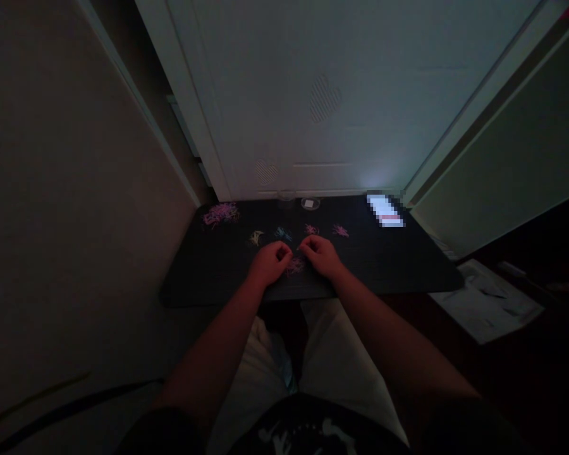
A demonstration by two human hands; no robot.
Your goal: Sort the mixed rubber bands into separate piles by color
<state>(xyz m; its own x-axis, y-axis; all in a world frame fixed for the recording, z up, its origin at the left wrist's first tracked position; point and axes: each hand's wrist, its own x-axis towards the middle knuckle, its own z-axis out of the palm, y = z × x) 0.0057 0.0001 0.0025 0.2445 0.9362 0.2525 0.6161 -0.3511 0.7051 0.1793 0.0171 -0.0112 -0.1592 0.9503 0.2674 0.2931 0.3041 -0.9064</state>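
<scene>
Over the front middle of the dark table, my left hand point(271, 260) and my right hand point(321, 254) face each other, a small gap apart. Both have thumb and fingers drawn into a pinch; anything between the fingertips is too small and dim to make out. Just below and between them lies a loose pile of thin pinkish strands point(294, 266). Beyond the hands, small separate heaps form a row: pale yellow strands point(256, 237), blue strands point(282, 234), pink strands point(312, 229) and purplish-pink strands point(340, 230).
A bigger mixed pink and purple heap point(220, 214) sits at the table's point(384, 265) back left. A clear tub point(287, 200) and a round lid with a white label point(310, 203) are by the back panel. A lit phone-like screen point(385, 210) lies at the back right.
</scene>
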